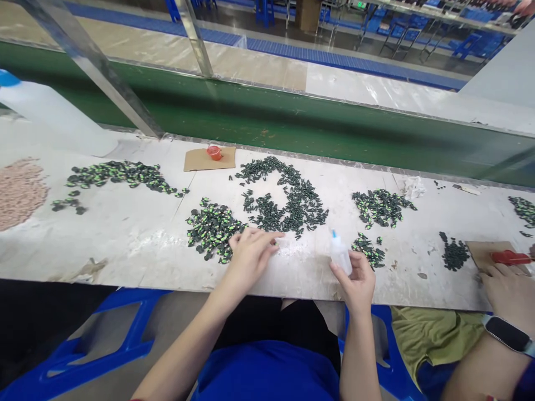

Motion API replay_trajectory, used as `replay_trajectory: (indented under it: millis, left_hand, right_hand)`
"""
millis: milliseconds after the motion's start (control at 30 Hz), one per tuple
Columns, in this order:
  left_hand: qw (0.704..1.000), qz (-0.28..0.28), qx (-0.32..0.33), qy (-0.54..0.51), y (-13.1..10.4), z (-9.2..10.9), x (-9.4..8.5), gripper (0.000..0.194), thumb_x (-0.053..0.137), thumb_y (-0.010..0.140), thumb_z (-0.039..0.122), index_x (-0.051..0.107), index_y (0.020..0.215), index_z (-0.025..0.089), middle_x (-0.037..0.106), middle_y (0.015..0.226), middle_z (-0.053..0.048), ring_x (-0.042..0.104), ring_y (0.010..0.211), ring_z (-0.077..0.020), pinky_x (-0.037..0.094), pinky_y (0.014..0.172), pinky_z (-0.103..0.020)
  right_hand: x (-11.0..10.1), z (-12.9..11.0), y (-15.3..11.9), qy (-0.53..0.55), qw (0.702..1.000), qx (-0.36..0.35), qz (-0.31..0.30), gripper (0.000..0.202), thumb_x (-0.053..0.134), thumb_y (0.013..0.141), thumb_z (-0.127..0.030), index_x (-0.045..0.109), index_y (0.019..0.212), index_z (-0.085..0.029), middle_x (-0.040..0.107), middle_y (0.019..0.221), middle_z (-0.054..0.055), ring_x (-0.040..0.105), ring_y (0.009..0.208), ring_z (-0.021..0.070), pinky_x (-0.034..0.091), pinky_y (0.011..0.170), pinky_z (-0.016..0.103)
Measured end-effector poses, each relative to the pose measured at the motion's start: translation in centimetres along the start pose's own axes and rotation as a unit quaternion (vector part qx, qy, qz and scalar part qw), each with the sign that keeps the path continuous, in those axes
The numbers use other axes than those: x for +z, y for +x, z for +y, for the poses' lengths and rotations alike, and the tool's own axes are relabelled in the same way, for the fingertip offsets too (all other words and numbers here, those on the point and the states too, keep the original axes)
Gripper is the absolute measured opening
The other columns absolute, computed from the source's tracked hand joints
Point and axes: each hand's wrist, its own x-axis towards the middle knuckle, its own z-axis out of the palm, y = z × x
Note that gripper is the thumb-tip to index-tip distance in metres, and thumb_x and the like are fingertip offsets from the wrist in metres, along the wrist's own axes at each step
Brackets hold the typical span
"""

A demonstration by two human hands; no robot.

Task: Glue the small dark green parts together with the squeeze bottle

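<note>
My right hand [357, 278] is closed round a small translucent squeeze bottle [341, 255] with a thin blue tip, held upright but tilted a little, above the table's near side. My left hand [252, 253] is bent over the table, its fingertips close together around something tiny that I cannot make out. Beside that hand lies a pile of black pieces with bright green marks [213, 229]. Just beyond both hands spreads a heap of small dark green, elongated pieces [303, 203], curved like a ring.
More black-and-green pieces [382, 206] lie on the right, and others [125, 174] at left near a pinkish heap [19, 192]. A red cup [214, 152] stands on cardboard [193, 160]. A co-worker's hand [510, 287] is beside a red object [510, 257]. A green wall [267, 122] bounds the table.
</note>
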Motion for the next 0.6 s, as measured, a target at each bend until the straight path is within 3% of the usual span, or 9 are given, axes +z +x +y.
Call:
replay_trajectory:
  millis: [100, 233, 333, 433, 600]
  left_hand:
    - [0.998, -0.034, 0.017, -0.047, -0.9, 1.2, 2.0, 0.012, 0.061, 0.084, 0.023, 0.071, 0.084, 0.03, 0.073, 0.086, 0.0, 0.056, 0.099, -0.0245, 0.027, 0.09, -0.044]
    - [0.999, 0.023, -0.019, -0.025, -1.7, 2.0, 3.6, 0.006, 0.071, 0.078, 0.024, 0.069, 0.073, 0.026, 0.074, 0.083, 0.0, 0.055, 0.104, -0.0276, 0.025, 0.09, -0.046]
    - [0.998, 0.053, -0.033, -0.003, -2.0, 1.8, 3.5, 0.008, 0.075, 0.075, 0.027, 0.069, 0.08, 0.027, 0.073, 0.095, -0.003, 0.054, 0.106, -0.0289, 0.025, 0.088, -0.046]
    - [0.999, 0.021, -0.027, -0.023, -2.2, 1.4, 3.1, 0.017, 0.074, 0.075, 0.026, 0.068, 0.091, 0.029, 0.073, 0.098, -0.001, 0.055, 0.107, -0.0267, 0.026, 0.089, -0.044]
    - [0.998, 0.0, -0.036, -0.046, -2.4, 1.2, 3.0, 0.011, 0.064, 0.083, 0.019, 0.067, 0.087, 0.028, 0.075, 0.094, 0.001, 0.059, 0.107, -0.0229, 0.026, 0.091, -0.042]
  right_hand:
    - [-0.2, 0.4, -0.5, 0.09, 0.995, 0.015, 0.05, 0.032, 0.078, 0.059, -0.038, 0.066, 0.08, -0.017, 0.069, 0.075, 0.005, 0.062, 0.066, 0.0189, 0.046, 0.056, 0.029]
    - [0.6, 0.4, -1.1, 0.159, 0.98, 0.064, 0.101, 0.031, 0.066, 0.069, -0.047, 0.065, 0.076, -0.016, 0.064, 0.069, 0.003, 0.053, 0.053, 0.0132, 0.035, 0.044, 0.024]
    - [1.6, -0.1, -1.4, 0.137, 0.984, 0.083, 0.08, 0.03, 0.065, 0.073, -0.046, 0.062, 0.076, -0.016, 0.06, 0.065, 0.001, 0.05, 0.053, 0.0125, 0.035, 0.045, 0.024]
    - [2.6, -0.8, -1.6, 0.095, 0.99, 0.082, 0.07, 0.029, 0.067, 0.071, -0.044, 0.057, 0.07, -0.017, 0.054, 0.06, -0.002, 0.047, 0.052, 0.0118, 0.037, 0.047, 0.024]
    - [4.0, -1.8, -1.3, 0.05, 0.994, 0.071, 0.07, 0.031, 0.065, 0.071, -0.045, 0.052, 0.063, -0.019, 0.05, 0.055, -0.004, 0.045, 0.051, 0.0113, 0.039, 0.049, 0.025]
